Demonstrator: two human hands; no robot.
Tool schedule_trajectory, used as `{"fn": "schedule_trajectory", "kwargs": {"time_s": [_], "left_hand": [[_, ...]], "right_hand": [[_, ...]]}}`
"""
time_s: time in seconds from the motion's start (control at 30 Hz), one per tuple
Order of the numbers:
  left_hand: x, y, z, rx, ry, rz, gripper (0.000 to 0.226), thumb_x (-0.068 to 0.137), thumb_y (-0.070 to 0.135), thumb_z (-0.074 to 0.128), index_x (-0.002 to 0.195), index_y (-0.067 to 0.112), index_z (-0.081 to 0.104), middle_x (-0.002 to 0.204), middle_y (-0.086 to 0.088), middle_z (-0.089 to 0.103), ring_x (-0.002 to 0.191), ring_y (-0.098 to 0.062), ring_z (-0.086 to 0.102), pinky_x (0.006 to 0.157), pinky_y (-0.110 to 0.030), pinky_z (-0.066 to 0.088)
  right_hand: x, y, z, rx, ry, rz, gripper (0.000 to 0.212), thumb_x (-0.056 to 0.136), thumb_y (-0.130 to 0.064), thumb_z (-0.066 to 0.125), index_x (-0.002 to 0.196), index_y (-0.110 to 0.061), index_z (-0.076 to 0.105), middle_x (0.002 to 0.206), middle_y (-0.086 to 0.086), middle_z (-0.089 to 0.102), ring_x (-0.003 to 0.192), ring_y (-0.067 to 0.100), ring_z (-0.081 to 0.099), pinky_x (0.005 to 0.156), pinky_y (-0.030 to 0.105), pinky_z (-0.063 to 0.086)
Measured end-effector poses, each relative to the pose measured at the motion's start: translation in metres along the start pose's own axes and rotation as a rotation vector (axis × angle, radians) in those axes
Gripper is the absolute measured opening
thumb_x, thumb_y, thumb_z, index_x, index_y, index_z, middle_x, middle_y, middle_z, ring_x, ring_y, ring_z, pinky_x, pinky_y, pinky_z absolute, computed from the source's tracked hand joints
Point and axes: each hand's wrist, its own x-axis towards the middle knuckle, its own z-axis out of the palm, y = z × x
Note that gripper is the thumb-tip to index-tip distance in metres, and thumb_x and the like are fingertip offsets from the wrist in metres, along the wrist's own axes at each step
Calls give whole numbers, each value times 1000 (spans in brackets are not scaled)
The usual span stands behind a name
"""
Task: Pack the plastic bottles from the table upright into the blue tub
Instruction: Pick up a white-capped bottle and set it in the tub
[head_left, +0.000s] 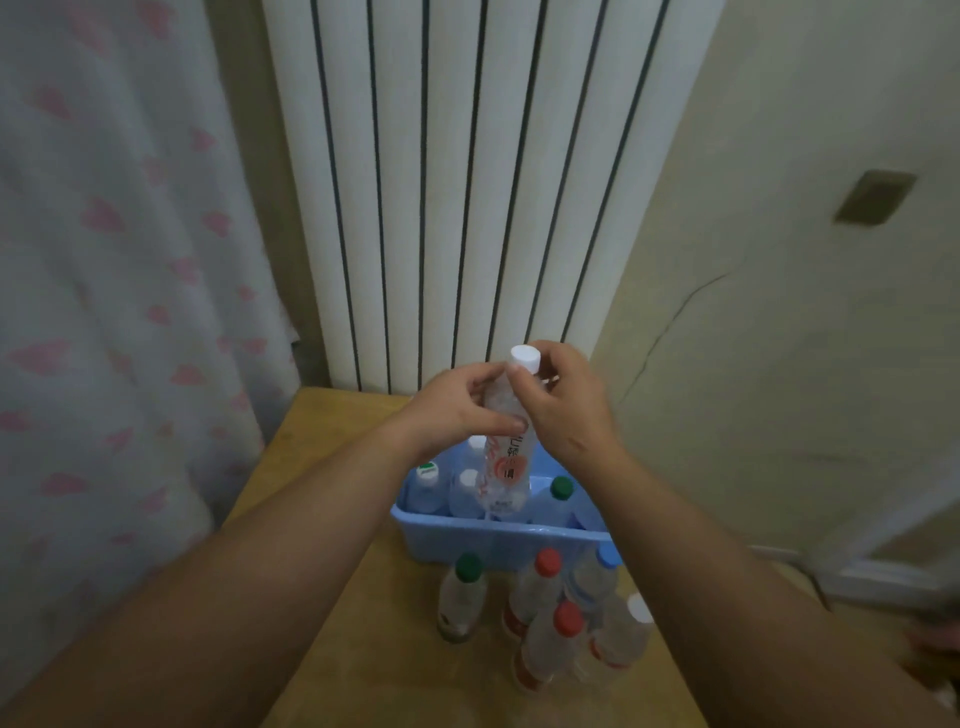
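A person's two bare hands are gripping one clear plastic bottle with a white cap (506, 436) above a blue tub (498, 540) sitting on a wooden tabletop (332, 597). The left hand (457, 410) is wrapping the bottle's upper body from the left, thumb lying across the front, while the right hand (558, 405) is closing around the neck just under the cap. The bottle, bearing a label with a pinkish-red round mark, is standing nearly upright, leaning slightly, with its base dipping at or just inside the tub's rim among bottles already there.

Inside the tub, several bottles are standing upright: one with a green-and-white cap (427, 486) at the left, one with a white cap (466, 493) beside it, one with a dark green cap (560, 501) to the right, and another white cap showing just behind the left hand.

On the tabletop just in front of the tub, five more bottles are waiting upright in a loose cluster: a green-capped one (462, 597) at the left, two red-capped ones (535, 592) (550, 649), a blue-capped one (595, 577) and a white-capped one (623, 639) partly hidden by the right forearm.

A white ribbed radiator (467, 182) is rising behind the tabletop, with a pink-patterned curtain (104, 286) hanging at left.
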Motion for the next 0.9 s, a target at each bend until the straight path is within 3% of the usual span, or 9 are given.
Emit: {"fn": "schedule_trajectory", "kwargs": {"time_s": [0.13,0.3,0.43,0.6,0.73,0.9], "left_hand": [[26,10,19,51,42,16,66,67,17,87,125,32,59,118,8,69,111,-12,65,95,-42,56],[56,13,39,29,70,23,79,49,35,86,124,33,62,117,11,70,111,-11,65,94,-41,56],[80,10,52,77,92,11,73,59,24,88,126,31,60,117,11,68,111,-10,64,94,-41,56],[107,-4,63,129,90,-13,70,67,16,88,130,26,58,118,9,65,112,-9,60,89,-30,56],[127,-18,68,189,59,-26,74,68,20,88,134,27,54,115,15,60,103,0,56,75,-16,49],[148,-44,78,294,19,-70,78,67,26,89,136,29,52,124,8,64,112,-11,60,93,-35,55]], "right_hand": [[9,11,-14,-24,53,-9,25,89,-34,58,111,-22,61,100,-4,58,91,14,56,80,36,50],[27,33,-30,-45,81,0,21,90,-33,57,109,-24,61,98,-5,60,88,14,57,76,33,49],[41,55,-37,-71,73,6,22,89,-34,56,108,-25,62,97,-3,61,86,13,57,72,29,46],[53,81,-39,-75,31,49,25,91,-33,57,114,-25,61,101,-4,59,91,12,56,76,29,48],[60,103,-34,-71,5,118,33,91,-33,58,122,-23,58,108,-4,59,96,12,56,78,27,48],[62,135,-24,-66,-45,178,40,91,-31,60,128,-20,56,118,-1,61,104,14,58,88,33,51]]}}
